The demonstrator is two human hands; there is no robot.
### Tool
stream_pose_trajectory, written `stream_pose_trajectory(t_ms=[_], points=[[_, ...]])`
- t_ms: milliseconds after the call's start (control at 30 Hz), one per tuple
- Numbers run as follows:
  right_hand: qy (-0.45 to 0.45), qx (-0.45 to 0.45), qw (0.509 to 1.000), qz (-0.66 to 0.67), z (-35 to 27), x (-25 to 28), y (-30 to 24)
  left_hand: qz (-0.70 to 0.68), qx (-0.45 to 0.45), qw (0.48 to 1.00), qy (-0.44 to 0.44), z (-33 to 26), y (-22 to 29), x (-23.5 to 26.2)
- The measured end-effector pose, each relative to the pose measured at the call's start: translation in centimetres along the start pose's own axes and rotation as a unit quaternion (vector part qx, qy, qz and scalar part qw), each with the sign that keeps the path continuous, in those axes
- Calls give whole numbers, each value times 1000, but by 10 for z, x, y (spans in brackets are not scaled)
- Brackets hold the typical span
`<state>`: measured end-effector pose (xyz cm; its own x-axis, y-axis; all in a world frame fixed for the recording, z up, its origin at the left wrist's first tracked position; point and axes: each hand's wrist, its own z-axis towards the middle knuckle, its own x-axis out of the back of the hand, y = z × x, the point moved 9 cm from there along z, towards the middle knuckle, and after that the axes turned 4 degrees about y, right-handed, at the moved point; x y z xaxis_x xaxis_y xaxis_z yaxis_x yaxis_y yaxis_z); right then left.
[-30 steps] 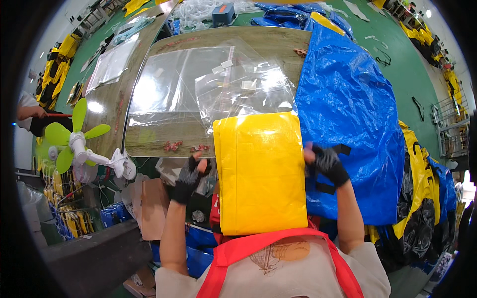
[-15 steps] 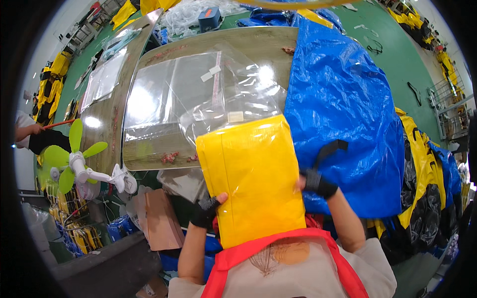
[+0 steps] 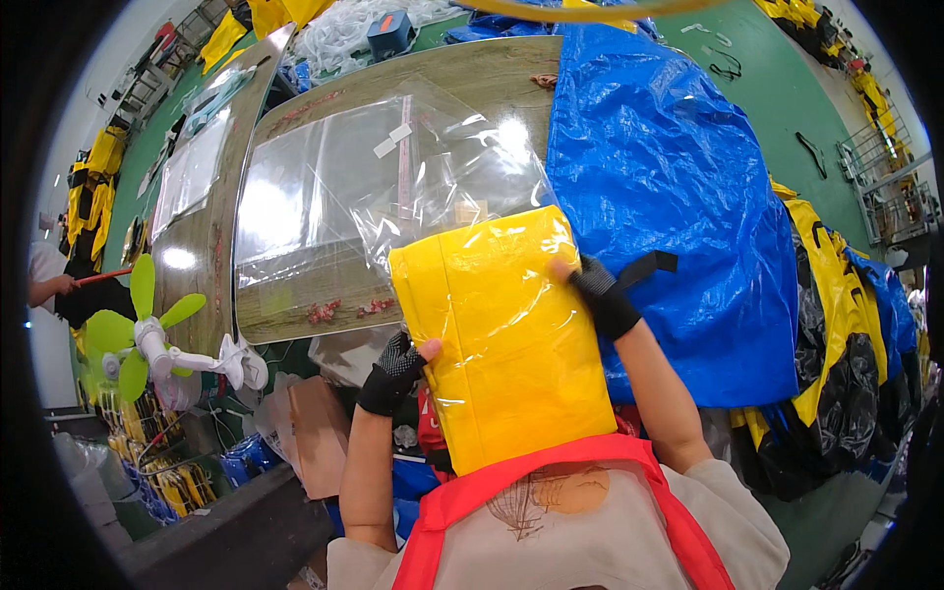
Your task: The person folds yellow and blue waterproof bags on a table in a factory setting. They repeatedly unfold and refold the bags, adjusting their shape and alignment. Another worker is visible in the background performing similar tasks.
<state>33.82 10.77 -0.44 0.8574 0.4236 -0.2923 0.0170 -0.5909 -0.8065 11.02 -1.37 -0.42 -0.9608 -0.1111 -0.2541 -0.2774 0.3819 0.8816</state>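
Note:
A folded yellow tarp-like sheet (image 3: 506,344) rests between my body and the table's near edge. A clear plastic bag (image 3: 447,177) meets its far end; shiny film seems to cover at least part of the yellow surface. My left hand (image 3: 393,369), in a black fingerless glove, is closed on the left edge, thumb on top and the other fingers mostly hidden below. My right hand (image 3: 597,290), gloved alike, grips the upper right edge with its thumb on top. Right of it lies a large blue sheet (image 3: 678,206) with a black strap (image 3: 649,267).
More clear bags (image 3: 295,197) lie flat on the wood-patterned table (image 3: 324,313). A green-bladed fan (image 3: 147,334) stands at the left, near a brown carton (image 3: 318,433). Yellow and black goods (image 3: 836,324) are heaped at the right. Another person's hand (image 3: 64,284) holds a red stick far left.
My right hand has moved up along the yellow sheet's right edge. My left hand has also shifted slightly farther up the left edge.

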Motion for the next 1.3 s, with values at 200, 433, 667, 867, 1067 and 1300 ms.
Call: stream_pose_trajectory(t_ms=[200,433,667,867,1067,1300], points=[[-150,18,974,-166,-46,-19,33,-154,-37,979,125,9,14,35],[-8,46,997,-60,-13,-7,-11,-162,19,983,81,-14,-9,-13],[47,-46,998,-21,-125,-4,72,-208,-14,978,14,-90,-62,-27],[19,210,925,315,-103,-13,-17,-188,-84,976,71,-27,-31,-39],[203,378,903,10,-88,9,-124,204,-139,968,52,25,-3,-94],[141,495,741,-432,-92,16,-157,623,-580,503,152,-18,241,-165]])
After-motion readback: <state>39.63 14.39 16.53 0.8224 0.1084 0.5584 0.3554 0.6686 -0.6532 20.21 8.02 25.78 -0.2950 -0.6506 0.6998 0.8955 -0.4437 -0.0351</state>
